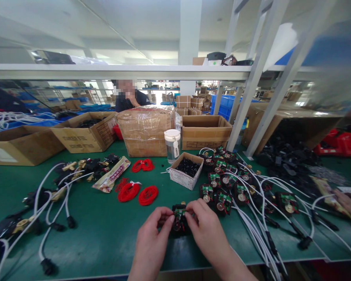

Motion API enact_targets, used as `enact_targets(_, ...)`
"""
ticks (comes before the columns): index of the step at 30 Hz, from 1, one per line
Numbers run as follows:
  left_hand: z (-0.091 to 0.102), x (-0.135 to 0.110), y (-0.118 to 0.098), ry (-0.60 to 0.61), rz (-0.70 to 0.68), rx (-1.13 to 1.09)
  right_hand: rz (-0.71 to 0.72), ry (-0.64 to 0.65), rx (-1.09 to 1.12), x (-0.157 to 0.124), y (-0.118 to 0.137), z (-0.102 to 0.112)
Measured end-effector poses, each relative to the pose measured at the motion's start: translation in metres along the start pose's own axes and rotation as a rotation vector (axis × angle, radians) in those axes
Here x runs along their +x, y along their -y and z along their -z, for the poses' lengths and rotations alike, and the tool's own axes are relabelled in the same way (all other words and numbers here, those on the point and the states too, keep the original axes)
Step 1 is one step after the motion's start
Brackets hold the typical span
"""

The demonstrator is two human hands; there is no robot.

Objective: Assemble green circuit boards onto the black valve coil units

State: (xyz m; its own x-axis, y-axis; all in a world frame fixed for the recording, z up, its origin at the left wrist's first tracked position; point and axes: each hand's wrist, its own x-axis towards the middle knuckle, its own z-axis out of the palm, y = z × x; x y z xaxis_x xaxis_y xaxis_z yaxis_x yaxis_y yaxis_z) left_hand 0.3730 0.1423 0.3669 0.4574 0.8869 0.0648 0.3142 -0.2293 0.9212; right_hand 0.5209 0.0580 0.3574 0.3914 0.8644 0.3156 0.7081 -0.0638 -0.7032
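Note:
Both my hands grip one small black assembly point(179, 222) with a green circuit board and red wires, held just above the green table mat point(105, 234) near the front edge. My left hand point(152, 236) pinches its left side with curled fingers. My right hand point(206, 228) pinches the top right, fingertips on the green board. To the right lie several similar black units with green boards point(222, 183) and white cables point(260, 230). Three coils of red wire point(137, 192) lie just beyond my left hand.
A small open box of black parts point(186, 170) and a white-lidded jar point(172, 145) stand mid-table. Cardboard boxes point(146, 130) line the back. Brass-fitted parts with white cables point(61, 183) lie left; black parts point(283, 160) are heaped right. Another person's hand point(349, 205) rests far right; a person sits behind.

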Motion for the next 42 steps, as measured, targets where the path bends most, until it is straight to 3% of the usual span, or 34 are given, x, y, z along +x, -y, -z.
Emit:
enact_targets(9, 0.002, 0.012, 0.004, 0.027, -0.007, 0.016, -0.027, -0.002, -0.044, 0.001, 0.002, -0.006)
enact_targets(15, 0.003, 0.018, 0.003, 0.025, -0.053, 0.131, -0.006, -0.078, -0.109, 0.001, 0.002, -0.009)
enact_targets(28, 0.007, 0.020, -0.003, 0.068, -0.114, 0.281, -0.003, -0.071, -0.178, 0.002, 0.002, -0.012)
enact_targets(35, 0.011, 0.020, 0.000, 0.122, -0.132, 0.261, -0.007, -0.091, -0.139, 0.002, 0.000, -0.014)
enact_targets(42, 0.010, 0.029, 0.004, 0.058, -0.097, 0.146, -0.056, -0.107, 0.011, 0.003, -0.002, -0.012)
